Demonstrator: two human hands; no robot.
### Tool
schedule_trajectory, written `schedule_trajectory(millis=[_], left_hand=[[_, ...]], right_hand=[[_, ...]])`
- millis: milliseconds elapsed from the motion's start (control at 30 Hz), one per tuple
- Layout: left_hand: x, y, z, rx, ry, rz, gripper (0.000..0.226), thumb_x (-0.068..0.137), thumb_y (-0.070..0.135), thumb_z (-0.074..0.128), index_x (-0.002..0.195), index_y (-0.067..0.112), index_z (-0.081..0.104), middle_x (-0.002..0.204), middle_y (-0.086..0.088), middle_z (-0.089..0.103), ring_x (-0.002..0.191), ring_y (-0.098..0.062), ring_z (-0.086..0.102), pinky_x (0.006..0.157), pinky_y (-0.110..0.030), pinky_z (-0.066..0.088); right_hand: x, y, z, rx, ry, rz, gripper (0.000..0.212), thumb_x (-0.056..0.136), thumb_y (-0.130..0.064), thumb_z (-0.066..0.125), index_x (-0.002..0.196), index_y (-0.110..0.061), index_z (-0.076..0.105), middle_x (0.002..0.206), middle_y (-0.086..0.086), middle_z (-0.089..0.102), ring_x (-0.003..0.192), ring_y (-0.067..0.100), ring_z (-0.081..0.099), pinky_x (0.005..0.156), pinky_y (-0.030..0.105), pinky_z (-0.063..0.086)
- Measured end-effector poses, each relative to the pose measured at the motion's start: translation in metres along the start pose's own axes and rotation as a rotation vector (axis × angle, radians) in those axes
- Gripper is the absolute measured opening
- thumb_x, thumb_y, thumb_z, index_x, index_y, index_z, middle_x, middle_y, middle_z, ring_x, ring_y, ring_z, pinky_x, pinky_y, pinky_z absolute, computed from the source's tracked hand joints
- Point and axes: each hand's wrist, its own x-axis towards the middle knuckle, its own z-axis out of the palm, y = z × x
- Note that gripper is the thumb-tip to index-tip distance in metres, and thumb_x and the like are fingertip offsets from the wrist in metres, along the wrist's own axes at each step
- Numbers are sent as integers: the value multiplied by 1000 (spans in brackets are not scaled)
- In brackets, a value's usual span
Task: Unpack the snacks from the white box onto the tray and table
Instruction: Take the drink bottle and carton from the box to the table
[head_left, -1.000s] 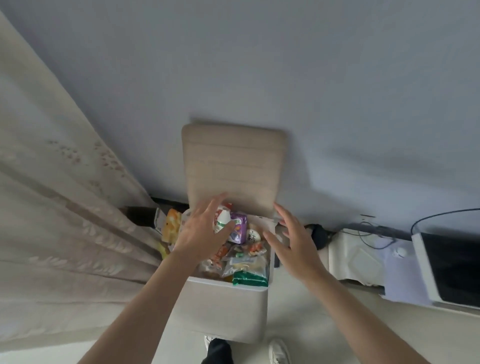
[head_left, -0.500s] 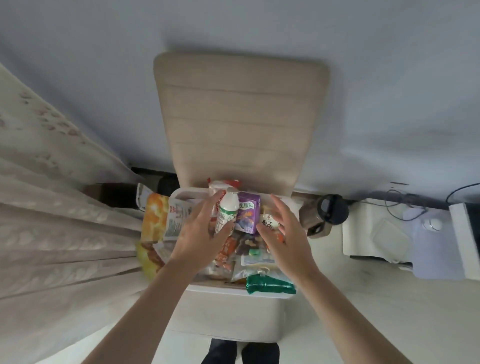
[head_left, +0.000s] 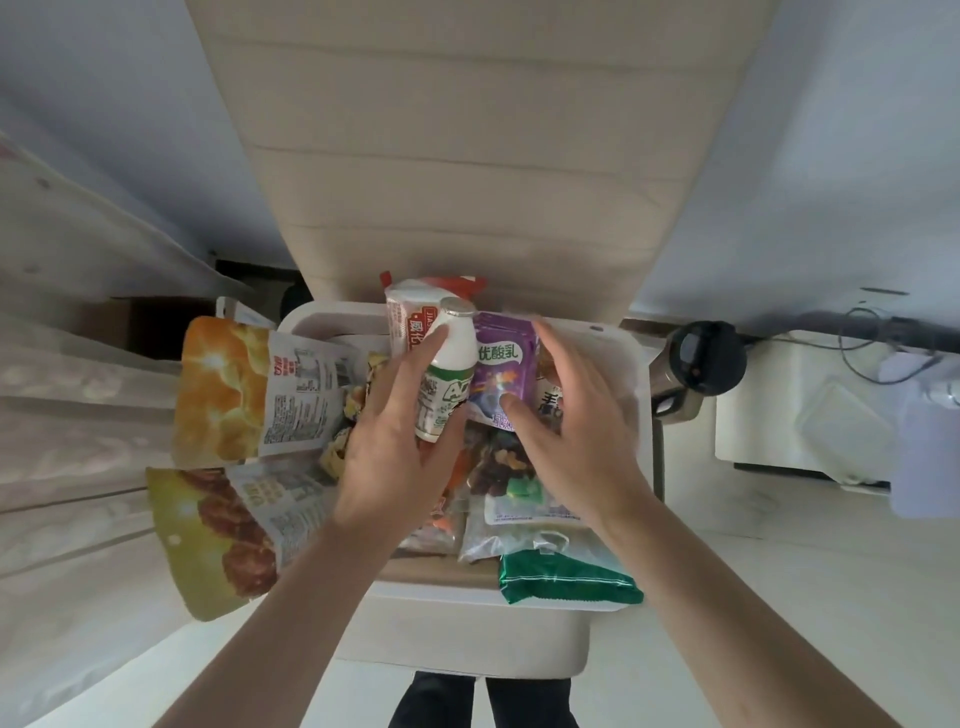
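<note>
The white box (head_left: 631, 364) stands open in front of me, its beige lid (head_left: 467, 156) tilted up behind it, and it is crammed with snack packets. My left hand (head_left: 395, 447) grips a small white bottle with a green label (head_left: 453, 358) that stands upright at the back of the box. Just beside it, my right hand (head_left: 582, 431) holds a purple drink carton (head_left: 501, 364), thumb on its front and fingers over its right edge. A red-and-white packet (head_left: 410, 312) stands behind the bottle. No tray or table is in view.
An orange bag (head_left: 223, 384) and a yellow-green bag (head_left: 208, 540) hang over the box's left side. A green packet (head_left: 561, 577) lies on its front rim. A dark-lidded flask (head_left: 701, 358) and a white appliance (head_left: 805, 415) sit to the right. A curtain (head_left: 67, 415) hangs left.
The view has come much closer to the box. Both hands reached in: the left closed round the white bottle, and the right came onto the purple carton.
</note>
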Motion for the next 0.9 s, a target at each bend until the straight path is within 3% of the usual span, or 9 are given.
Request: schedule_trajectory(millis=[167, 367, 500, 600, 667, 733, 800, 900], left_hand=[[4, -4, 5, -20, 29, -22, 65, 103, 21, 60, 155, 43, 29, 142, 24, 39, 130, 12, 32, 98, 4, 20], [7, -5, 8, -53, 43, -18, 68, 100, 22, 67, 156, 37, 32, 140, 21, 43, 126, 15, 33, 96, 10, 20], [6, -6, 11, -68, 52, -4, 68, 101, 22, 65, 157, 37, 31, 147, 16, 45, 128, 26, 29, 99, 8, 20], [6, -7, 13, -81, 46, -17, 67, 103, 23, 62, 158, 39, 28, 153, 10, 47, 134, 14, 35, 102, 6, 22], [6, -7, 13, -120, 35, -38, 67, 103, 24, 62, 157, 43, 27, 156, 13, 44, 140, 4, 39, 103, 5, 24], [6, -5, 11, -157, 26, -58, 68, 102, 25, 62, 156, 46, 26, 158, 16, 41, 140, 4, 37, 101, 6, 24], [5, -4, 10, -188, 24, -72, 69, 102, 23, 63, 155, 47, 27, 157, 19, 42, 138, 9, 35, 98, 8, 24], [4, 0, 7, -236, 15, -74, 70, 101, 20, 64, 155, 46, 28, 155, 24, 41, 140, 10, 36, 101, 5, 28]], right_hand=[[7, 2, 10, -49, -57, -9, 74, 97, -34, 66, 157, -40, 24, 150, -13, 44, 120, -14, 32, 83, -12, 23], [15, 9, 11, -10, -24, -41, 70, 95, -21, 69, 154, -36, 34, 141, -5, 52, 109, -31, 32, 86, -12, 21], [22, 12, 13, -12, 16, -32, 64, 93, -15, 72, 148, -35, 45, 134, -5, 56, 108, -22, 40, 88, -8, 30], [29, 12, 14, -20, 34, -37, 61, 91, -11, 73, 143, -32, 51, 131, -2, 59, 117, -1, 45, 88, -9, 23], [32, 12, 12, -6, 21, -34, 60, 90, -10, 74, 141, -33, 52, 129, -1, 59, 114, 0, 45, 87, -10, 23], [32, 13, 10, -3, 13, -41, 60, 89, -11, 75, 139, -35, 53, 126, -5, 60, 113, 1, 46, 87, -8, 26], [31, 13, 8, 5, 16, -55, 59, 89, -11, 76, 138, -34, 54, 124, -10, 61, 116, 5, 52, 93, -1, 33], [29, 12, 7, 15, 36, -70, 58, 89, -11, 76, 137, -35, 54, 124, -13, 63, 115, 11, 59, 102, 28, 49]])
